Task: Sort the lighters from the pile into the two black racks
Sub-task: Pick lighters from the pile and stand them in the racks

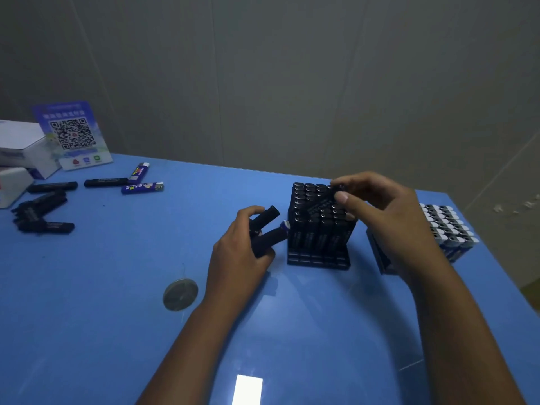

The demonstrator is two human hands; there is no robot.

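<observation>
Over near rack (319, 229), mid tabletop (117, 287): your right hand (388, 217) fingers pinching black lighter (323, 204), lying tilted across filled rows. Stand it upright, find free slot, push straight down, don't knock neighbours. Left hand (239, 252) fingers curled round 2 spare lighters (267, 229). Pile (43, 211) far left, w/ 2 blue ones (142, 187). Can't see empty slot; 2nd rack (450, 229) half hidden behind right hand.

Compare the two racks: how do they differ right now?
The near rack holds black-topped lighters; the far rack holds blue lighters with white tops. The near rack is in full view; the far rack is partly hidden behind the right hand. That hand holds a black lighter over the near rack only. Both stand on the blue table.
</observation>
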